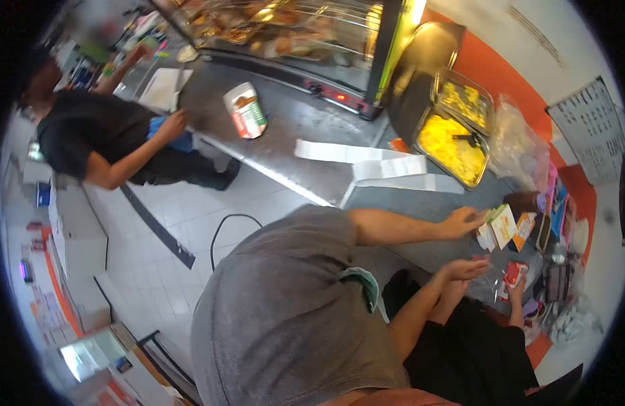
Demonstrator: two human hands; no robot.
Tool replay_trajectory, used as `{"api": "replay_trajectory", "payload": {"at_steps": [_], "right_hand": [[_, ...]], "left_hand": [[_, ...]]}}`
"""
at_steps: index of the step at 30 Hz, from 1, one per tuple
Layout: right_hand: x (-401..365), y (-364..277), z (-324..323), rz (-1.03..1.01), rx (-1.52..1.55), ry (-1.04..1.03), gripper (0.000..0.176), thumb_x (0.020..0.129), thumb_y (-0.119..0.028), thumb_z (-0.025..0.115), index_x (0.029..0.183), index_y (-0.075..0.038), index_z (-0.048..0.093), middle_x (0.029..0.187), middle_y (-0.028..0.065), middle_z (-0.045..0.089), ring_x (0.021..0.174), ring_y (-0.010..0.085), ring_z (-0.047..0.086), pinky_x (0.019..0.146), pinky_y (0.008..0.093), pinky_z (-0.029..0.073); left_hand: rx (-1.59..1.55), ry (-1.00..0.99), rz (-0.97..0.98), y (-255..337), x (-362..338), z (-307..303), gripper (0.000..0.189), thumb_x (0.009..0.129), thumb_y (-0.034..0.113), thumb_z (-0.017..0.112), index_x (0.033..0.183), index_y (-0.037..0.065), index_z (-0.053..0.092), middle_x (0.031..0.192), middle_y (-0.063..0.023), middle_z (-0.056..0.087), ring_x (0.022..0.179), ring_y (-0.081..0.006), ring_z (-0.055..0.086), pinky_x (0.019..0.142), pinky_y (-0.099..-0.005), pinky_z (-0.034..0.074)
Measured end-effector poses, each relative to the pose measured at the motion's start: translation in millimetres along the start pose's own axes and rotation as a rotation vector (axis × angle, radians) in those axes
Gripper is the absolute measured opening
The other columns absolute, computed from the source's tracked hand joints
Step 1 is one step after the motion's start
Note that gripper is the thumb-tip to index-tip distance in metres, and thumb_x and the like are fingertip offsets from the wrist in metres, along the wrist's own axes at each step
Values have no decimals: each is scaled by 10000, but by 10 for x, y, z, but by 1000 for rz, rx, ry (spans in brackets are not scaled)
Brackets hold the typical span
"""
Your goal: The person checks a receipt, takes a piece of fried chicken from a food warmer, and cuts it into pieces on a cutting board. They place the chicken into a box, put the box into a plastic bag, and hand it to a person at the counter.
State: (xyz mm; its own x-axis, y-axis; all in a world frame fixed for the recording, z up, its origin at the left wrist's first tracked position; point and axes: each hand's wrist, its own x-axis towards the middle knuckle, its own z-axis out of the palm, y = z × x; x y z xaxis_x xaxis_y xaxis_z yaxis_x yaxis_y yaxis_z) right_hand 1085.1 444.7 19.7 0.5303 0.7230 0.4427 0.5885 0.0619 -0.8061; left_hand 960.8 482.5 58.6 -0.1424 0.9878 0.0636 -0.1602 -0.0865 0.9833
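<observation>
My left hand reaches over the dark counter with its fingers stretched out and apart, the fingertips right beside an upright white, green and orange carton. Smaller pale packets stand against that carton, just under my fingers. My right hand is held out nearer to me, palm turned up and fingers extended, with clear plastic beyond it. An orange and black box stands behind the carton.
Close on my right, a person in black holds a red packet. Metal trays of yellow food, a paper strip and a printed food carton lie leftward. Another person stands by a heated glass display.
</observation>
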Motion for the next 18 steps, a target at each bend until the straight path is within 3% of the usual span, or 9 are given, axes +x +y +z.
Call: {"api": "replay_trajectory", "payload": {"at_steps": [1,3,5,7,9,11,14,16,18], "right_hand": [[-405,-5,-112,-10,8,-90,330,957,-251,489,1081,36,592,946,149,605,774,255,569,737,368,471],[-1112,212,-304,-106,80,-383,301,991,-221,434,1095,23,575,867,86,574,658,159,502,630,293,449],[-1668,418,-596,182,274,-669,280,942,-242,530,1084,-8,590,1242,130,509,980,250,573,807,351,468],[-2007,696,-820,254,286,-778,261,924,-222,566,1060,-2,598,1201,115,536,956,235,581,783,343,474],[-2159,579,-907,330,288,-877,245,906,-203,603,1036,4,606,1161,100,564,933,219,589,759,335,480],[-2059,43,-1095,414,101,-1331,242,852,-159,672,1028,-4,612,1077,98,606,904,198,598,740,328,484],[-2088,177,-902,142,-2,-1583,291,831,-160,687,1071,-21,600,1030,102,616,892,194,605,730,328,490],[-2087,-140,-685,134,-16,-1598,310,818,-146,690,1085,-20,596,958,103,619,855,189,606,708,321,490],[-2148,-506,-376,-116,66,-1535,253,870,-164,653,1065,-14,595,883,40,608,760,118,571,655,259,463]], "left_hand": [[180,37,201,-204,-241,-270,356,851,335,636,1000,12,635,991,-166,623,895,-278,607,793,-384,475],[191,-73,101,5,-903,-1074,293,847,294,656,979,32,655,978,-147,627,925,-258,599,832,-367,463],[157,23,-131,-211,-1575,-1853,277,847,263,675,981,22,655,936,-101,665,887,-170,618,791,-327,493],[65,354,-352,-422,-2264,-2660,266,842,236,681,981,11,656,892,-79,664,830,-145,616,736,-288,498],[350,611,-173,-548,-2843,-3542,227,843,238,673,927,27,662,904,-74,673,840,-146,622,743,-290,496],[513,858,-319,-303,-3116,-4207,231,837,255,669,931,43,671,889,-96,684,842,-171,633,748,-302,490],[380,1067,-300,-309,-3053,-5239,302,837,314,656,972,45,675,902,-116,686,845,-192,640,756,-305,490],[334,1109,-456,-77,-2858,-5695,397,861,333,621,1035,-23,643,943,-90,662,830,-178,595,723,-301,465],[283,1095,-509,19,-2607,-6083,474,845,364,637,1052,-62,629,927,-110,653,796,-169,590,679,-312,470]]}}
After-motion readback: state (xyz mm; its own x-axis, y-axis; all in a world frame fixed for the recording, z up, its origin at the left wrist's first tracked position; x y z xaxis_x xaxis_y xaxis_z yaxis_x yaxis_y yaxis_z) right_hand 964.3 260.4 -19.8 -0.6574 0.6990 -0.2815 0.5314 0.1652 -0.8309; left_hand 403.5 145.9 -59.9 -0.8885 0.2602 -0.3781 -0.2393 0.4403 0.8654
